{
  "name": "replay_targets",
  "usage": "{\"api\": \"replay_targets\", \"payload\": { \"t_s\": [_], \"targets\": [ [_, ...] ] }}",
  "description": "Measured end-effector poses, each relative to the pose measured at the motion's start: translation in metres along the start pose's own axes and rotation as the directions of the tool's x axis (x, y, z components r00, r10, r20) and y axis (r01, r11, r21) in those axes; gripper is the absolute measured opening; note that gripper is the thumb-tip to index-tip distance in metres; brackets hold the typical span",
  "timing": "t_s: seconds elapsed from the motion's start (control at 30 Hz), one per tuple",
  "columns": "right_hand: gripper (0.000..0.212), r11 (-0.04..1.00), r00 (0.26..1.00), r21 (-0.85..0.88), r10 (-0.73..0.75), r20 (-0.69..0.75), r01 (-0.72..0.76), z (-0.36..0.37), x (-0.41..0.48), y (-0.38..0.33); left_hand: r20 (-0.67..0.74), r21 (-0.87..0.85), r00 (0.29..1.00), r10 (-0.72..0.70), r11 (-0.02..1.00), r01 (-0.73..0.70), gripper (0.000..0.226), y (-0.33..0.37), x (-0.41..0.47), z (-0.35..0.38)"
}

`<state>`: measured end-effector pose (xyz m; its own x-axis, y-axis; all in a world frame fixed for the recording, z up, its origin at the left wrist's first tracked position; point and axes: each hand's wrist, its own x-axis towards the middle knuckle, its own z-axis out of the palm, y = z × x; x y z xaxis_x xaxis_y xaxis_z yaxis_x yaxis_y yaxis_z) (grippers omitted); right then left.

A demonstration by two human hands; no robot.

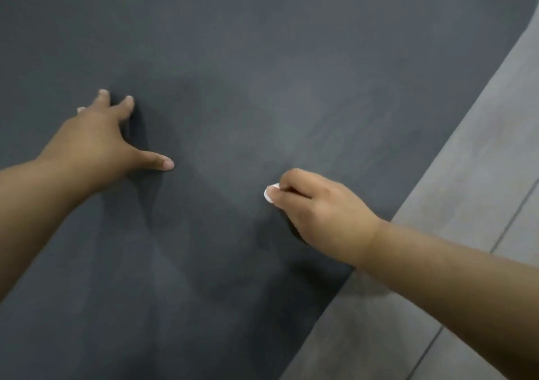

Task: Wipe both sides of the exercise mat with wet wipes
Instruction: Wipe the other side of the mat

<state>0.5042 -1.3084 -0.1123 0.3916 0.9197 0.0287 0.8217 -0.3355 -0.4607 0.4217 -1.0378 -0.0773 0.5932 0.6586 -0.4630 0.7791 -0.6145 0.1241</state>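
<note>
A dark grey exercise mat (233,59) lies flat and fills most of the head view. My left hand (99,137) rests on it at the left, fingers spread and pressing down, holding nothing. My right hand (318,207) is curled on the mat right of centre, near the mat's right edge. A small bit of white wet wipe (269,194) pokes out from under its fingers; the rest of the wipe is hidden by the hand.
Light grey floor tiles (466,175) run along the mat's right edge, with a dark grout line crossing them. The mat's edge curves from the top right corner down to the bottom centre.
</note>
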Motion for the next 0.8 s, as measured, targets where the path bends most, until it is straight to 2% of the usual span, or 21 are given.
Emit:
{"api": "replay_targets", "payload": {
  "t_s": [0.03,0.07,0.13,0.2,0.23,0.27,0.33,0.4,0.43,0.47,0.53,0.6,0.63,0.67,0.73,0.8],
  "targets": [
    [0.009,0.999,0.999,0.002,0.041,-0.020,-0.041,-0.005,0.010,0.015,0.017,0.035,1.000,-0.001,0.999,0.000,0.116,0.000,0.005,0.002],
    [0.019,0.992,0.985,-0.020,0.120,-0.122,-0.123,-0.013,0.024,0.037,0.025,0.074,1.000,-0.001,0.997,-0.001,0.116,0.000,0.010,0.003],
    [0.031,0.935,0.894,-0.060,0.313,-0.322,-0.349,-0.034,0.056,0.082,0.037,0.142,0.999,-0.011,0.990,0.006,0.116,0.000,0.017,0.005],
    [0.026,0.857,0.810,-0.052,0.463,-0.361,-0.513,-0.041,0.071,0.101,0.060,0.193,0.998,-0.027,0.981,0.015,0.116,0.002,0.020,0.006],
    [0.020,0.846,0.811,-0.065,0.483,-0.331,-0.530,-0.035,0.072,0.090,0.072,0.211,0.997,-0.036,0.977,0.020,0.115,0.003,0.021,0.006],
    [0.016,0.885,0.859,-0.051,0.435,-0.270,-0.464,-0.024,0.069,0.069,0.086,0.226,0.995,-0.045,0.974,0.024,0.114,0.004,0.021,0.005],
    [0.016,0.969,0.969,0.101,0.235,-0.076,-0.227,0.000,0.055,0.013,0.114,0.233,0.992,-0.051,0.972,0.023,0.112,0.007,0.019,0.003],
    [0.038,0.969,0.996,0.245,0.026,0.080,-0.045,0.011,0.042,-0.023,0.139,0.204,0.989,-0.045,0.979,0.016,0.112,0.006,0.016,0.003],
    [0.045,0.970,0.997,0.242,-0.019,0.077,0.000,0.009,0.044,-0.020,0.149,0.183,0.988,-0.044,0.983,0.017,0.112,0.006,0.016,0.003],
    [0.047,0.976,0.999,0.219,-0.003,0.038,-0.006,0.003,0.053,-0.004,0.160,0.170,0.986,-0.050,0.985,0.023,0.112,0.005,0.015,0.002],
    [0.035,0.982,0.984,0.100,0.168,-0.054,-0.162,-0.016,0.083,0.037,0.181,0.165,0.981,-0.069,0.986,0.039,0.113,0.006,0.016,0.002],
    [0.020,0.935,0.898,0.017,0.345,-0.274,-0.354,-0.038,0.110,0.075,0.200,0.167,0.977,-0.073,0.985,0.039,0.112,0.006,0.017,0.001],
    [0.017,0.911,0.864,-0.019,0.385,-0.323,-0.413,-0.043,0.116,0.087,0.205,0.166,0.976,-0.073,0.985,0.038,0.112,0.007,0.017,0.001],
    [0.016,0.873,0.839,-0.022,0.460,-0.291,-0.487,-0.041,0.120,0.085,0.211,0.166,0.975,-0.071,0.985,0.036,0.112,0.007,0.018,0.001],
    [0.017,0.875,0.854,0.021,0.478,-0.204,-0.484,-0.030,0.117,0.050,0.231,0.156,0.971,-0.068,0.987,0.032,0.112,0.007,0.018,-0.001],
    [0.016,0.956,0.953,0.105,0.284,-0.104,-0.273,-0.015,0.106,0.004,0.252,0.140,0.966,-0.060,0.990,0.025,0.113,0.007,0.018,-0.001]
  ]
}}
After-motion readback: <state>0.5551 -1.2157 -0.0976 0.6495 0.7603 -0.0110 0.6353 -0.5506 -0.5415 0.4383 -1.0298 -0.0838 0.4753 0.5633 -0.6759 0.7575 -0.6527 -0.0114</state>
